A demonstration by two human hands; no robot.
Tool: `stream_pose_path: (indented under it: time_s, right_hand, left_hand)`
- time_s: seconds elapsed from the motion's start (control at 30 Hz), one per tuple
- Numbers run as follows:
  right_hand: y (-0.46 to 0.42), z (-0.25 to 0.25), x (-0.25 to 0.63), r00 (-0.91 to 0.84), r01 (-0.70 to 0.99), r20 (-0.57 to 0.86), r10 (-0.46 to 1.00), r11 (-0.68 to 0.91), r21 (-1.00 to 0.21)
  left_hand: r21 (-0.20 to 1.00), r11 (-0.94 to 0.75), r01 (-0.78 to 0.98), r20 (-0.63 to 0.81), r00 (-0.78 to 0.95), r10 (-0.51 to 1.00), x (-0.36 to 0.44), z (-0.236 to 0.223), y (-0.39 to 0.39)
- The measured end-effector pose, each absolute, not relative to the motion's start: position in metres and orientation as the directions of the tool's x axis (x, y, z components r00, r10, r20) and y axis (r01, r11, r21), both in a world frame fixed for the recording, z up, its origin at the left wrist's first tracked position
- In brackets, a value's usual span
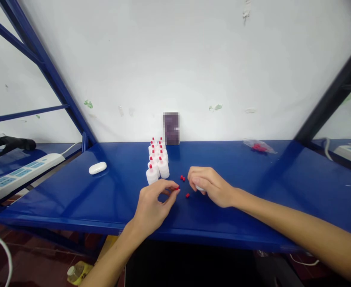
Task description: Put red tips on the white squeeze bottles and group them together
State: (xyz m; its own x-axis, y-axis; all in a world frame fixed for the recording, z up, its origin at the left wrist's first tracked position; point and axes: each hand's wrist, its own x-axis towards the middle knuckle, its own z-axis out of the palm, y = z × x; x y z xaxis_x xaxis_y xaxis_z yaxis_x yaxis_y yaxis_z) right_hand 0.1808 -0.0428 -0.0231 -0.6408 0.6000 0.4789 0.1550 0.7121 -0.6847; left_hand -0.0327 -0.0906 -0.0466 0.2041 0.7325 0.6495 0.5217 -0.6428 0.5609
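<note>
Between its thumb and fingertips, my left hand (154, 203) pinches a small red cap (177, 187) just above the table. My right hand (211, 184) is closed around a white plastic bottle (199, 188), mostly hidden by the fingers. On the table between the hands lie a loose red cap (187, 195) and, a little farther back, two more red caps (183, 178) close together. Behind my left hand stand several white squeeze bottles (164, 169) in two rows, upright, with red tips on their nozzles.
A clear bag of red caps (259, 148) lies at the back right of the blue table (124, 199). A white oval case (97, 168) rests on the left. A dark rectangular, blurred-out object (171, 128) leans against the wall. Blue frame posts (55, 83) flank the table.
</note>
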Motion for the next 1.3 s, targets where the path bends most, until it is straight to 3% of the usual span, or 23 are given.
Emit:
stream_pose_path:
  time_s: [0.23, 0.47, 0.97, 1.07, 1.2, 1.3]
  right_hand:
    - [-0.048, -0.027, 0.177, -0.714, 0.146, 0.454, 0.533, 0.748, -0.647]
    - [-0.052, -0.025, 0.177, -0.785, 0.236, 0.410, 0.465, 0.836, -0.496]
    - [-0.055, -0.025, 0.173, -0.805, 0.296, 0.356, 0.475, 0.841, -0.454]
    - [-0.052, -0.023, 0.175, -0.772, 0.304, 0.390, 0.503, 0.830, -0.467]
    - [-0.044, -0.027, 0.186, -0.744, 0.234, 0.454, 0.490, 0.828, -0.510]
    - [-0.040, -0.034, 0.193, -0.682, 0.129, 0.562, 0.468, 0.833, -0.538]
  left_hand:
    - [0.603, -0.695, 0.392, 0.642, 0.278, 0.714, -0.030, -0.040, -0.095]
    - [0.619, -0.722, 0.310, 0.650, 0.315, 0.692, -0.016, -0.034, -0.097]
    - [0.508, -0.753, 0.419, 0.618, 0.432, 0.657, -0.014, -0.041, -0.100]
    - [0.506, -0.739, 0.444, 0.634, 0.389, 0.668, -0.018, -0.038, -0.101]
    - [0.517, -0.659, 0.547, 0.682, 0.202, 0.703, -0.040, -0.034, -0.095]
    - [0.416, -0.576, 0.704, 0.652, 0.210, 0.728, -0.060, -0.034, -0.086]
